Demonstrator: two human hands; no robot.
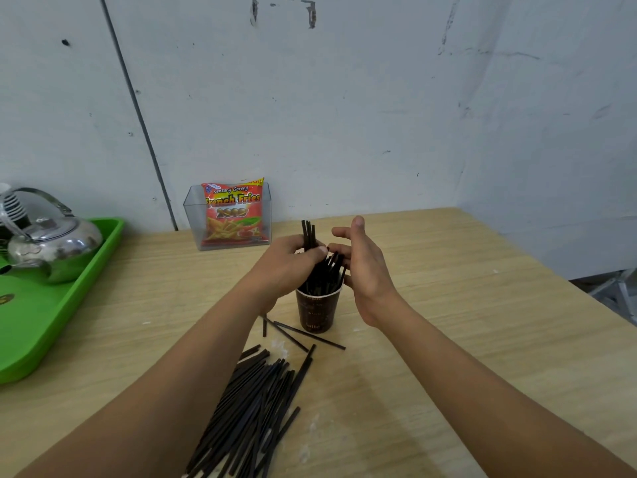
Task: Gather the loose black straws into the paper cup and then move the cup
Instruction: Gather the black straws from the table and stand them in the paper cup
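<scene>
A dark brown paper cup [316, 312] stands upright in the middle of the wooden table, with several black straws [325, 272] sticking out of it. My left hand [287, 265] grips a small bunch of straws [308, 232] just above the cup's rim, their tips poking up past my fingers. My right hand [363, 267] hovers at the cup's right side, fingers straight, fingertips touching the straws in the cup. A big pile of loose black straws [255, 405] lies on the table in front of the cup, and a few single ones [303, 334] lie by its base.
A clear plastic box with a red French Fries snack bag [232, 215] stands against the wall behind the cup. A green tray [51, 315] with a metal kettle [51, 243] sits at the left. The table's right edge [586, 294] drops off near the corner.
</scene>
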